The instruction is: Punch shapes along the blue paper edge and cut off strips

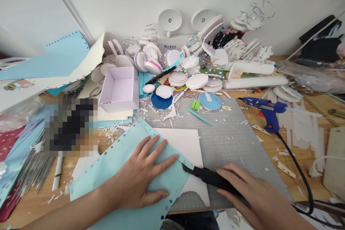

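Left hand, grip spread apart, holds down a blue sheet across the left side of the cutting mat (likely light, crease-prone, best pinned near its margin), as the right hand clamps a black knife over the mat.

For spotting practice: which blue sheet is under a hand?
The front aqua sheet, beneath the left hand; the blue sheet at back left lies untouched.
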Available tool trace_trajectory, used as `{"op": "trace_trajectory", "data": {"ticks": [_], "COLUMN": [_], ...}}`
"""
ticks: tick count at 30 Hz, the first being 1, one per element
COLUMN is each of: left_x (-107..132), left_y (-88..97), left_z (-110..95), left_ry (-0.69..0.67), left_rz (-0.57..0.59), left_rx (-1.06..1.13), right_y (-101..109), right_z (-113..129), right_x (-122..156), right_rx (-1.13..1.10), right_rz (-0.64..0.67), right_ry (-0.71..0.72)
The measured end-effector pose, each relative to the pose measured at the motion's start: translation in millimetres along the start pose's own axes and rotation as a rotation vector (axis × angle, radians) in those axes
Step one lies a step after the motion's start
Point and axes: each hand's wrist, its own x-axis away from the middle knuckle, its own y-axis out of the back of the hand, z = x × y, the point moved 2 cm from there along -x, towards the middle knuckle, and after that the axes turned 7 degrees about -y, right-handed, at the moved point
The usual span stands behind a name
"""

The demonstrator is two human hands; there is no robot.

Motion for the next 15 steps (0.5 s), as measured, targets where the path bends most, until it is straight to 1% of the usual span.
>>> {"op": "trace_trajectory", "data": {"ticks": [3,6,15], "left_x": [0.7,0.9,0.8], "left_y": [-0.2,0.3,1.6], "left_z": [-1.1,-1.5,-1.1], "left_ry": [-0.013,-0.010,-0.022], "left_rz": [-0.005,-0.004,-0.014], "left_rx": [0.003,0.005,0.019], "right_y": [0.8,-1.9,-5.9], "right_z": [-1.1,-2.7,-14.5], "right_x": [-0.5,-1.4,-1.6], "right_rx": [-0.018,-0.025,0.018], "right_rz": [-0.008,0.010,0.034], "right_ry": [-0.012,-0.026,-0.025]}}
